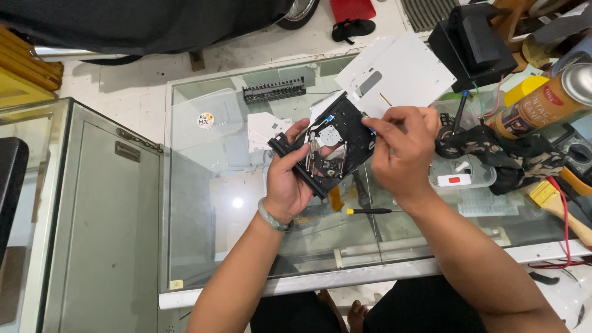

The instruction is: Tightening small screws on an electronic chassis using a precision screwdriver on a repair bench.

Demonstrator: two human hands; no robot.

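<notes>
Both hands are busy above the glass worktop (203, 203): nearest the person a thin screwdriver (369, 211) lies on the glass, and just beyond it the left hand (290, 179) is closed round the near edge of an opened black disc drive (327, 148), holding it tilted in mid-air, while the right hand (404, 145) pinches with its fingertips at the drive's far right edge. By my judgement the step in hand is taking the drive apart, and the next move calls for a fine, steady pull at that small part. Farther off lie a white metal cover (407, 71) and, far right, a spray can (542, 102).
</notes>
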